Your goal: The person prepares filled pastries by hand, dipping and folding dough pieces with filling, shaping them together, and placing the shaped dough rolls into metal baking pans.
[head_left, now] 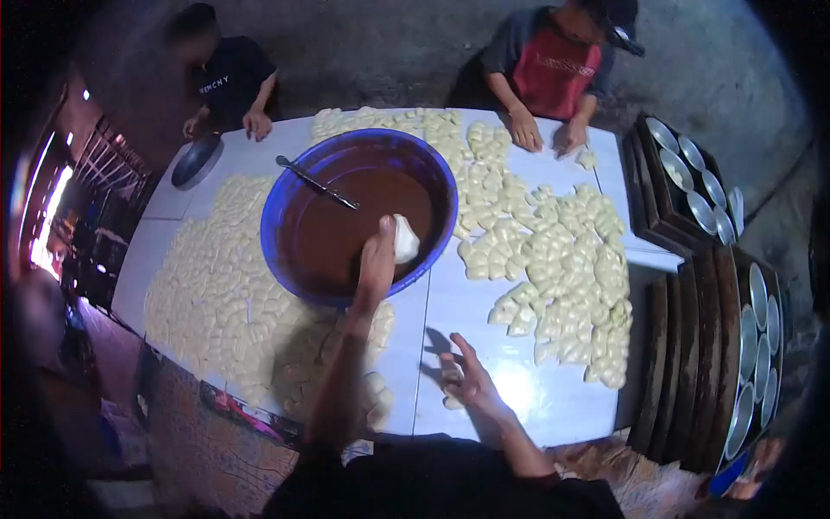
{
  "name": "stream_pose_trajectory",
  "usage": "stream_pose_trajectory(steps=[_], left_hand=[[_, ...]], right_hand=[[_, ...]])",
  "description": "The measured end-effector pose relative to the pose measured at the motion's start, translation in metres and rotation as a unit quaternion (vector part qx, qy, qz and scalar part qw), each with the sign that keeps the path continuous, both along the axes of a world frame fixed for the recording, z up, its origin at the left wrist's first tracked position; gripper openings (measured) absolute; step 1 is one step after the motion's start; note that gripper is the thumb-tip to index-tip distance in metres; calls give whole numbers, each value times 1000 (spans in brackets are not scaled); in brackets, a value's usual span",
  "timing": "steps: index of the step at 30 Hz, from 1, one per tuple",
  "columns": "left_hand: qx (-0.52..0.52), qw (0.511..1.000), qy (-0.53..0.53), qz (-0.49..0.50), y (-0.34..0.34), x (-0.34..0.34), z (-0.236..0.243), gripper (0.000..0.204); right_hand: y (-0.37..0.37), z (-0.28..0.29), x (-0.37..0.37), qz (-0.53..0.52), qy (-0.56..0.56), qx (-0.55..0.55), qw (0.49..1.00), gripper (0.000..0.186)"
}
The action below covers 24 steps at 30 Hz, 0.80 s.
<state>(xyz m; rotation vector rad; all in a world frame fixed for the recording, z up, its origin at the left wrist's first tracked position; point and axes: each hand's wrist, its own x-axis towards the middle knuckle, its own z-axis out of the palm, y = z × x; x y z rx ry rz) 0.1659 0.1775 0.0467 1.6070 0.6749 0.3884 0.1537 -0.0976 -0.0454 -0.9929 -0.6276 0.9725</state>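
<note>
My left hand (377, 264) reaches over the blue tub (446, 164), holding a pale piece of dough (405, 240) against its fingers. Smooth brown paste (363, 195) fills the tub, and a metal spoon-like utensil (316, 182) leans in it from the far left rim. Closer to me, my right hand (469, 377) hovers over the white tabletop with its fingers apart and nothing visible in it. A small lump of dough (453, 401) lies just under that hand, partly hidden. Flattened dough pieces (225, 268) cover the table left of the tub, and more dough pieces (571, 259) spread to the right.
Across the table, one person (558, 69) handles dough at the far edge; another person (233, 82) stands at the far left near a dark round pan (197, 162). Stacked wooden trays (692, 346) with round metal tins (761, 363) stand along the right side.
</note>
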Motion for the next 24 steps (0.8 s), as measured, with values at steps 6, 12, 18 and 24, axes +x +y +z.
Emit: stream_pose_trajectory(steps=[6, 12, 18, 24], left_hand=[[136, 933, 274, -187, 57, 23, -49, 74], [105, 992, 73, 16, -69, -48, -17, 63], [-288, 956, 6, 49, -154, -94, -27, 69], [-76, 992, 19, -94, -170, -121, -26, 48]], right_hand=[[-3, -35, 9, -44, 71, 20, 996, 90], [-1, -3, 6, -71, 49, -65, 994, 68], [10, 1, -14, -180, 319, -128, 922, 28], [-21, 37, -20, -227, -525, -128, 811, 28]])
